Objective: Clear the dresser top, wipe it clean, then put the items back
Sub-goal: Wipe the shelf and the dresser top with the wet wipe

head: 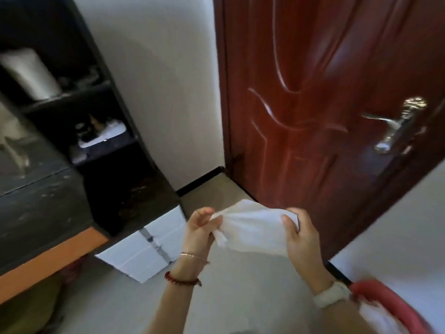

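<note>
Held in mid-air between the pinching left hand (201, 227) and the gripping right hand (301, 235), a thin, soft white wipe (252, 227) spreads before a glossy reddish door (313, 92), right of the scuffed black dresser (43, 196).

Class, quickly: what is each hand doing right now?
Left hand: pinches one end of the white wipe.
Right hand: grips the wipe's other end.
</note>
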Action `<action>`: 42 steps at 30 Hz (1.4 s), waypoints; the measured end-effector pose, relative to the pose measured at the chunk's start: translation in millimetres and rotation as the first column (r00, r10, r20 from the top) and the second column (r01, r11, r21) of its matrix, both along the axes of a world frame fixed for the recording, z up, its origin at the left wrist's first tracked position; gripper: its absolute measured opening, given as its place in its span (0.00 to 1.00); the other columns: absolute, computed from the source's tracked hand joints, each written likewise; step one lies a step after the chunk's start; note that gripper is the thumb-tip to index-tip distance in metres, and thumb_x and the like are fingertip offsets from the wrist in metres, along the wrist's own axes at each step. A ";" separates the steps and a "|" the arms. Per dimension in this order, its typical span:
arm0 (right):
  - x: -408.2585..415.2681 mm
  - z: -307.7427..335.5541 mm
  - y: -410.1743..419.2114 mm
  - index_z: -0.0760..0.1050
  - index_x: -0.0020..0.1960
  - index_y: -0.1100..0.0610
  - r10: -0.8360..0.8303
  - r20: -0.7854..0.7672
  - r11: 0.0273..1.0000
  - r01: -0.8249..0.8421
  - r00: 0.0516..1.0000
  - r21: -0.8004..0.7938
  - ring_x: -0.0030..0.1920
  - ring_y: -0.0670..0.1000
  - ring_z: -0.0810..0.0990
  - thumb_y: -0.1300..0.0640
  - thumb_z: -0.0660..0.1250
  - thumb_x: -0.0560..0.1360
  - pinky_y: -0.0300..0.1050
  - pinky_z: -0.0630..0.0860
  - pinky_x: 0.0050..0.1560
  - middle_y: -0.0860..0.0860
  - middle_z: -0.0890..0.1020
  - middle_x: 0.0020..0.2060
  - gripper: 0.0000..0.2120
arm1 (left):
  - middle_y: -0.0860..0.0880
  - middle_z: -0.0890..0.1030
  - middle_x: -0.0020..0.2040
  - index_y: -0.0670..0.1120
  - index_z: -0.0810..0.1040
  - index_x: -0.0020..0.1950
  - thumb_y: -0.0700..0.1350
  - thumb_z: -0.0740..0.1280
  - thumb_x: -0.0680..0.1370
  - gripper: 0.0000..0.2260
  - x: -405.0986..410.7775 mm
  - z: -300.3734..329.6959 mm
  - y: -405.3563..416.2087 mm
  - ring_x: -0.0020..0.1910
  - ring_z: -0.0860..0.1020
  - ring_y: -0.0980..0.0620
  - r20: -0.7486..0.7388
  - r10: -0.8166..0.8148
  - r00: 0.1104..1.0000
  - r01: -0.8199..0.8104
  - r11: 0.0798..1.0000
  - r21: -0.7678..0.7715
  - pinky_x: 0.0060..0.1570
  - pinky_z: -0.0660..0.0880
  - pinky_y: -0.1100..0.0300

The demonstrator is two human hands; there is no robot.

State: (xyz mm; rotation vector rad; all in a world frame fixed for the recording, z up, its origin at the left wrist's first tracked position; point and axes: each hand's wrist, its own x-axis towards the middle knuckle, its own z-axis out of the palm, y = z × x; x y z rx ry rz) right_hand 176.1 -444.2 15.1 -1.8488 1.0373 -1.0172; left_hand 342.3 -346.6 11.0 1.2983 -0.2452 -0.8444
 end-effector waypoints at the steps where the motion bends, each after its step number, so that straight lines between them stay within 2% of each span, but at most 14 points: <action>1: 22.5 0.7 7.0 0.75 0.50 0.62 0.057 0.015 0.998 -0.057 0.998 0.018 0.41 0.38 0.71 0.56 0.62 0.75 0.20 0.64 0.41 0.49 0.77 0.40 0.10 | 0.43 0.76 0.37 0.42 0.74 0.41 0.30 0.63 0.73 0.08 18.3 -3.1 17.5 0.31 0.77 0.52 -0.011 0.069 0.998 -0.069 0.998 0.011 0.31 0.78 0.61; 4: 80.2 -5.4 17.1 0.73 0.51 0.55 0.235 0.013 0.971 -0.235 0.972 0.029 0.45 0.36 0.72 0.50 0.60 0.72 0.19 0.63 0.45 0.41 0.77 0.44 0.12 | 0.43 0.73 0.33 0.42 0.74 0.38 0.36 0.61 0.77 0.08 59.8 -11.0 56.9 0.30 0.74 0.50 -0.012 0.260 0.966 -0.258 0.962 0.090 0.23 0.74 0.65; 6: 113.4 -23.0 12.0 0.73 0.57 0.56 0.373 -0.100 0.927 -0.367 0.922 0.076 0.51 0.40 0.73 0.60 0.63 0.74 0.23 0.64 0.51 0.45 0.77 0.51 0.12 | 0.45 0.73 0.35 0.44 0.72 0.39 0.39 0.59 0.79 0.09 82.9 -13.0 70.7 0.33 0.73 0.50 0.036 0.346 0.938 -0.347 0.928 0.137 0.25 0.74 0.64; 10: 172.2 -45.5 -10.1 0.66 0.66 0.52 0.716 -0.333 0.698 -0.638 0.614 0.324 0.65 0.50 0.68 0.62 0.67 0.74 0.36 0.63 0.59 0.50 0.65 0.63 0.23 | 0.48 0.73 0.37 0.48 0.71 0.42 0.42 0.58 0.79 0.07 130.0 4.7 76.2 0.35 0.73 0.54 0.391 0.038 0.920 -0.149 0.955 0.257 0.34 0.72 0.67; 14: 240.1 -19.0 -25.2 0.63 0.63 0.38 0.917 0.132 0.235 -0.777 0.377 0.583 0.65 0.35 0.65 0.57 0.70 0.72 0.27 0.67 0.55 0.31 0.66 0.65 0.26 | 0.52 0.74 0.35 0.48 0.71 0.42 0.42 0.58 0.79 0.07 176.3 40.5 55.0 0.32 0.74 0.57 0.419 -0.250 0.873 0.119 0.942 0.313 0.32 0.71 0.68; 17: 288.9 -10.8 -33.5 0.70 0.64 0.49 0.909 0.338 -0.001 -0.808 0.245 0.589 0.63 0.45 0.73 0.59 0.67 0.73 0.42 0.71 0.60 0.42 0.78 0.60 0.20 | 0.52 0.77 0.32 0.46 0.72 0.41 0.42 0.58 0.78 0.07 216.0 50.9 36.3 0.28 0.75 0.57 0.233 -0.115 0.966 0.078 0.984 0.161 0.28 0.72 0.67; 19: 316.4 -8.8 -41.8 0.76 0.57 0.58 0.826 0.467 -0.060 -0.776 0.315 0.628 0.55 0.52 0.79 0.59 0.67 0.70 0.43 0.75 0.52 0.50 0.82 0.51 0.15 | 0.49 0.79 0.34 0.43 0.74 0.45 0.46 0.58 0.78 0.09 241.6 47.4 30.5 0.30 0.78 0.55 0.056 -0.017 0.998 0.013 0.998 0.064 0.30 0.76 0.64; 23: 363.9 -16.5 -54.4 0.76 0.44 0.63 0.791 0.313 0.212 -0.715 0.526 0.666 0.40 0.54 0.76 0.57 0.67 0.71 0.47 0.70 0.41 0.56 0.79 0.38 0.09 | 0.42 0.80 0.57 0.42 0.71 0.65 0.67 0.50 0.73 0.34 267.2 13.9 34.8 0.56 0.78 0.43 -0.455 0.088 0.886 -0.217 0.947 -0.239 0.52 0.77 0.50; 26: 386.7 -35.4 -59.4 0.75 0.47 0.66 0.758 0.108 0.452 -0.638 0.643 0.623 0.41 0.54 0.76 0.58 0.66 0.74 0.47 0.69 0.43 0.60 0.78 0.39 0.09 | 0.43 0.79 0.59 0.51 0.60 0.71 0.67 0.55 0.71 0.33 254.5 -21.1 28.3 0.55 0.78 0.43 -0.551 0.208 0.808 -0.288 0.955 -0.063 0.54 0.73 0.46; 30: 402.5 -51.5 -64.8 0.69 0.63 0.52 0.811 -0.034 0.448 -0.582 0.584 0.679 0.50 0.56 0.79 0.54 0.69 0.67 0.48 0.73 0.52 0.62 0.80 0.47 0.25 | 0.51 0.79 0.28 0.55 0.55 0.70 0.32 0.67 0.72 0.34 253.0 -42.6 14.3 0.30 0.78 0.58 -0.154 0.411 0.898 -0.373 0.900 0.226 0.38 0.75 0.63; 32: 406.3 -54.9 -68.6 0.58 0.70 0.43 0.847 -0.049 0.419 -0.610 0.529 0.672 0.43 0.51 0.77 0.62 0.67 0.72 0.39 0.74 0.46 0.60 0.80 0.39 0.32 | 0.52 0.77 0.33 0.49 0.70 0.63 0.32 0.68 0.71 0.24 267.5 -47.7 16.5 0.34 0.76 0.55 0.211 0.309 0.927 -0.370 0.842 0.394 0.36 0.72 0.69; 34: 408.5 -53.9 -71.8 0.64 0.69 0.49 0.866 -0.161 0.478 -0.693 0.473 0.539 0.37 0.49 0.73 0.65 0.63 0.75 0.32 0.68 0.36 0.55 0.75 0.35 0.26 | 0.50 0.80 0.44 0.47 0.78 0.55 0.37 0.68 0.73 0.12 282.5 -51.0 22.0 0.44 0.77 0.51 0.452 0.129 0.883 -0.380 0.762 0.525 0.43 0.70 0.69; 37: 415.0 -56.1 -71.6 0.73 0.62 0.60 0.820 -0.430 0.533 -0.776 0.377 0.337 0.46 0.50 0.75 0.63 0.65 0.75 0.30 0.66 0.42 0.53 0.76 0.45 0.16 | 0.46 0.77 0.55 0.45 0.76 0.60 0.44 0.69 0.73 0.15 304.0 -54.3 29.9 0.53 0.75 0.49 0.481 -0.081 0.873 -0.288 0.711 0.641 0.50 0.67 0.66; 42: 420.7 -64.7 -56.5 0.71 0.38 0.50 0.831 -0.549 0.409 -0.768 0.090 0.493 0.43 0.48 0.71 0.59 0.66 0.74 0.27 0.65 0.41 0.47 0.68 0.40 0.08 | 0.43 0.71 0.58 0.45 0.77 0.59 0.50 0.68 0.73 0.17 329.5 -69.6 49.1 0.60 0.67 0.47 0.336 -0.500 0.798 0.001 0.559 0.829 0.60 0.63 0.61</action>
